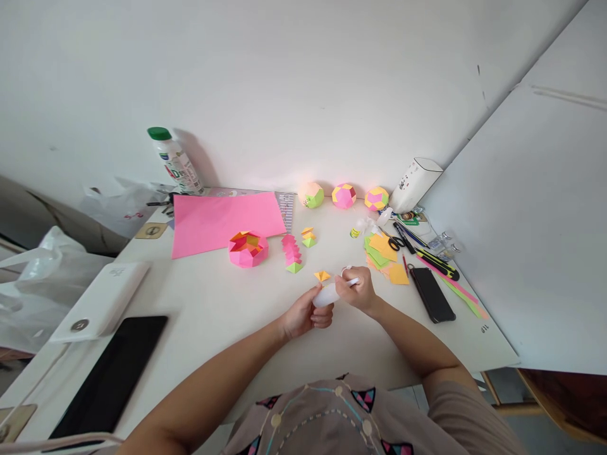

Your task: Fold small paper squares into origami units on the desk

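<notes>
Between my two hands is a small white squeeze bottle [326, 296], which looks like a glue bottle. My left hand [306, 314] is wrapped round its body. The fingers of my right hand [359, 289] close round its narrow end, with a white tip showing past them. Just beyond the bottle lies a folded orange paper piece [322, 276]. Farther off are a row of pink folded pieces [291, 249] with a green one [294, 268] at its near end, and a small orange and green stack [308, 237]. To their left sits an open pink paper ball [248, 249].
Three paper balls [344, 196] stand along the wall. Sticky notes [382, 248], scissors [395, 243], cutters [437, 263] and a phone [430, 294] lie at right. Pink sheets [225, 221], a bottle [176, 164], a white box [103, 300] and a black tablet [111, 376] are at left.
</notes>
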A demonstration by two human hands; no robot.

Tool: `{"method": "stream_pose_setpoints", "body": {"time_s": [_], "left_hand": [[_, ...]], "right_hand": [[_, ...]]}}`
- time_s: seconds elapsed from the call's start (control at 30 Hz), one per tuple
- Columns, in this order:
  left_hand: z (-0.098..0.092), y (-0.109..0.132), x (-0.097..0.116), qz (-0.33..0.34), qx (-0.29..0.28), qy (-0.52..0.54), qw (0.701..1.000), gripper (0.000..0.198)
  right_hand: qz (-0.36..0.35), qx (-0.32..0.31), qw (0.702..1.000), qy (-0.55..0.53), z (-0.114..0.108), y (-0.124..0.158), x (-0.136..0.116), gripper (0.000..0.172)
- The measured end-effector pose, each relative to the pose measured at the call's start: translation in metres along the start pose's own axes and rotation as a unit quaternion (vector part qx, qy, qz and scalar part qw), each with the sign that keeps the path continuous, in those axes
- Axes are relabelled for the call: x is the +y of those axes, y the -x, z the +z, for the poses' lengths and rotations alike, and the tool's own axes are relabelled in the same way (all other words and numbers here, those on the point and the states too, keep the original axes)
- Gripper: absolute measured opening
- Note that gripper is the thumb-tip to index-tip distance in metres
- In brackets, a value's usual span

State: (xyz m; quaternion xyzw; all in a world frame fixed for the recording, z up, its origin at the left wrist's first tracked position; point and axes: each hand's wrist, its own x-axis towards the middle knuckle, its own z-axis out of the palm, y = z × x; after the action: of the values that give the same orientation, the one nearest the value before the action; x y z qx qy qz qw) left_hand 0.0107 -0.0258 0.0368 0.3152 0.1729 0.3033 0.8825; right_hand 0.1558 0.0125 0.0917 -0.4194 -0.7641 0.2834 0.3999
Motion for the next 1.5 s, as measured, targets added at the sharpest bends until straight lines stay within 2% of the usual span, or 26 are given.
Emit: {"method": "stream_pose_setpoints", "body": {"time_s": [0.23, 0.3, 0.43, 0.53, 0.63, 0.67, 0.77, 0.8, 0.93, 1.03, 1.1, 1.17, 1.23, 1.3, 1.37, 1.5], "left_hand": [[-0.006, 0.0, -0.006, -0.097, -0.051, 0.078, 0.991, 0.06], [-0.002, -0.001, -0.008, -0.064, -0.043, 0.082, 0.994, 0.06], [0.006, -0.002, -0.008, 0.101, 0.059, 0.086, 0.989, 0.038], [0.003, -0.002, -0.007, 0.15, 0.108, 0.055, 0.981, 0.038], [-0.003, -0.003, -0.006, 0.136, 0.1, 0.038, 0.985, 0.027], [-0.005, -0.003, -0.007, 0.113, 0.085, 0.036, 0.989, 0.031], [-0.006, -0.004, -0.007, 0.026, 0.03, 0.034, 0.999, 0.057], [-0.006, -0.004, -0.008, 0.021, 0.024, 0.038, 0.999, 0.06], [-0.001, -0.005, -0.007, 0.131, 0.08, 0.078, 0.985, 0.042], [-0.001, -0.005, -0.004, 0.161, 0.125, 0.08, 0.976, 0.04], [-0.003, -0.005, -0.003, 0.125, 0.13, 0.063, 0.982, 0.031], [-0.004, -0.006, -0.003, 0.042, 0.108, 0.037, 0.993, 0.049], [-0.004, -0.006, -0.004, 0.006, 0.084, 0.02, 0.996, 0.062], [-0.001, -0.005, -0.004, 0.06, 0.082, 0.031, 0.994, 0.057], [0.001, -0.004, -0.003, 0.123, 0.098, 0.059, 0.986, 0.041], [-0.001, -0.004, 0.001, 0.14, 0.131, 0.062, 0.979, 0.028]], "right_hand": [[-0.05, -0.034, 0.998, 0.006, -0.001, 0.0, 0.003, 0.049], [-0.05, -0.026, 0.998, 0.008, -0.002, -0.001, 0.003, 0.047], [0.003, 0.013, 1.0, 0.027, -0.003, -0.003, 0.004, 0.044], [0.03, 0.011, 0.999, 0.029, -0.004, -0.004, 0.005, 0.043], [0.042, -0.004, 0.999, 0.004, -0.005, -0.006, 0.005, 0.043], [0.039, -0.011, 0.999, -0.006, -0.006, -0.006, 0.004, 0.043], [0.017, -0.029, 0.999, -0.024, -0.009, -0.007, 0.003, 0.042], [0.017, -0.032, 0.999, -0.029, -0.009, -0.008, 0.003, 0.042], [0.061, -0.029, 0.997, -0.035, -0.01, -0.008, 0.007, 0.04], [0.068, -0.026, 0.997, -0.022, -0.011, -0.009, 0.009, 0.041], [0.06, -0.033, 0.997, -0.026, -0.012, -0.01, 0.01, 0.041], [0.045, -0.049, 0.997, -0.039, -0.013, -0.01, 0.01, 0.04], [0.037, -0.062, 0.996, -0.05, -0.013, -0.011, 0.01, 0.039], [0.049, -0.067, 0.995, -0.056, -0.014, -0.011, 0.01, 0.038], [0.072, -0.07, 0.994, -0.053, -0.014, -0.012, 0.011, 0.037], [0.101, -0.101, 0.988, -0.06, -0.017, -0.014, 0.011, 0.034]]}}
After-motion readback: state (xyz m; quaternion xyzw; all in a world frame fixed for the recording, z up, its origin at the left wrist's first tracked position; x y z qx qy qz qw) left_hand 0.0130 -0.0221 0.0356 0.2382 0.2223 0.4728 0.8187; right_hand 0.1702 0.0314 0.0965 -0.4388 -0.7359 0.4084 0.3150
